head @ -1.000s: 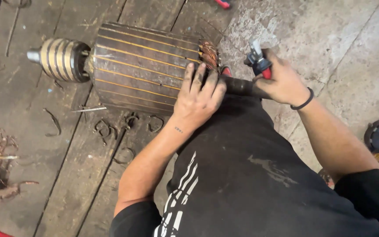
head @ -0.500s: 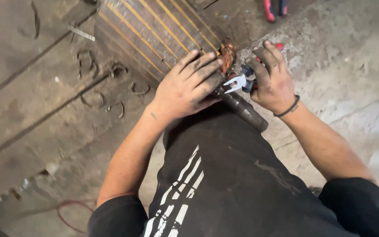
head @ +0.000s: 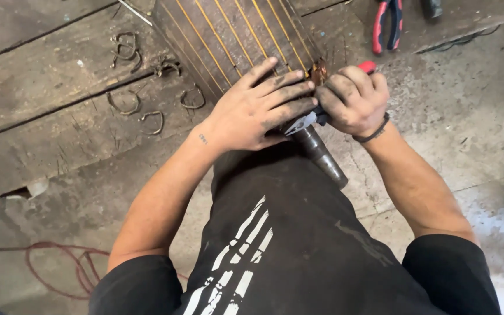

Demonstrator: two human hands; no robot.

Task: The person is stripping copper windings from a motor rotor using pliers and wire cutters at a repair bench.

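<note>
A large dark motor rotor (head: 234,35) with copper strips in its slots lies on a wooden board. Its steel shaft (head: 322,157) points toward me over my dark-trousered leg. My left hand (head: 258,108) lies flat on the near end of the rotor, fingers spread. My right hand (head: 351,99) is closed around red-handled pliers (head: 304,122), whose metal jaws show between my two hands, beside the copper winding ends (head: 319,73).
Bent wire pieces (head: 147,105) are scattered on the wooden boards (head: 42,87) to the left. Another pair of red-handled pliers (head: 387,23) lies at the top right. A red wire (head: 53,262) lies on the concrete floor (head: 456,128).
My view has shifted, so the rotor sits higher and nearer. My right hand has closed tighter over the pliers beside my left hand, which stays on the rotor.
</note>
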